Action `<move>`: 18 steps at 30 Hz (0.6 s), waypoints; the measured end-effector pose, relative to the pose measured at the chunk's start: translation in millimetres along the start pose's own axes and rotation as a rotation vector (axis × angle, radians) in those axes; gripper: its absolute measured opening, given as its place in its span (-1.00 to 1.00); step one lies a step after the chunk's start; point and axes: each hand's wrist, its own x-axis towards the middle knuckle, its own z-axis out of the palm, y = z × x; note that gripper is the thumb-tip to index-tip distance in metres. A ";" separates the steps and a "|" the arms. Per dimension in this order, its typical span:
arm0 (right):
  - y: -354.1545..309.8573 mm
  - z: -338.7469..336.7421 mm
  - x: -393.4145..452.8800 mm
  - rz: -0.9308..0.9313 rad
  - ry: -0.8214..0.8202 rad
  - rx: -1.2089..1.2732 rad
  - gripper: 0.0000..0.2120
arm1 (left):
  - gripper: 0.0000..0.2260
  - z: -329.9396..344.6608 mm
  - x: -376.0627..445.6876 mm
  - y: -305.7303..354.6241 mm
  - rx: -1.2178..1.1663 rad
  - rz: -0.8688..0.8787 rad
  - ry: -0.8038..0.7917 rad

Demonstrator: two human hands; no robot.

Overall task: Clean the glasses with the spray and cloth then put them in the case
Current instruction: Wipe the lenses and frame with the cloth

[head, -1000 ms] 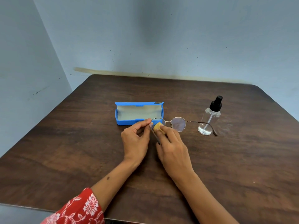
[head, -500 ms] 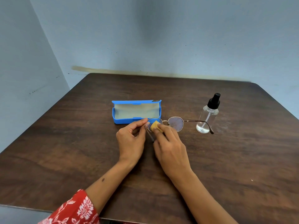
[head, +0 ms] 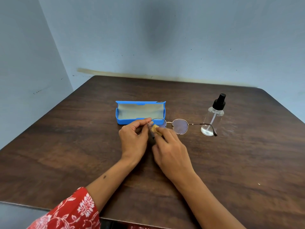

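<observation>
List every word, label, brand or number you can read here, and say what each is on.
No text can be read.
Case: a small dark badge at the lid's right corner, too small to read.
Spray bottle: clear, with no label showing.
Glasses: no marking can be made out.
Sleeve: a floral print, no words.

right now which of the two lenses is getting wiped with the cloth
The lens nearer the blue case: the right hand presses the yellow cloth on it. The other lens, toward the spray bottle, is bare.
</observation>
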 end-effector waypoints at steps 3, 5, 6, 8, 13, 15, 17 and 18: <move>1.6 -1.4 1.5 0.086 0.020 -0.025 -0.63 | -0.84 1.0 0.0 -0.3 0.004 0.011 0.000; -1.3 -0.6 1.3 0.040 -0.005 -0.009 -0.62 | -0.85 1.2 -0.3 0.3 -0.018 0.001 -0.007; -3.4 0.0 1.3 0.003 -0.019 0.005 -0.61 | -0.86 0.8 -0.1 0.8 -0.028 -0.002 -0.007; -6.2 0.2 2.3 -0.019 -0.015 0.013 -0.63 | -0.86 0.0 0.9 0.6 -0.029 0.002 -0.002; -5.3 -1.0 5.0 0.090 -0.003 -0.029 -0.62 | -0.83 0.7 2.0 0.5 -0.001 0.020 0.011; -7.1 0.8 3.6 0.023 -0.025 -0.003 -0.62 | -0.84 0.3 2.5 0.3 0.002 0.024 0.009; -6.8 1.1 3.7 -0.003 -0.024 0.002 -0.65 | -0.84 0.0 2.9 -0.1 0.004 0.021 0.006; -5.5 0.6 4.4 0.022 -0.018 -0.006 -0.65 | -0.84 0.2 2.4 0.1 0.002 0.017 0.005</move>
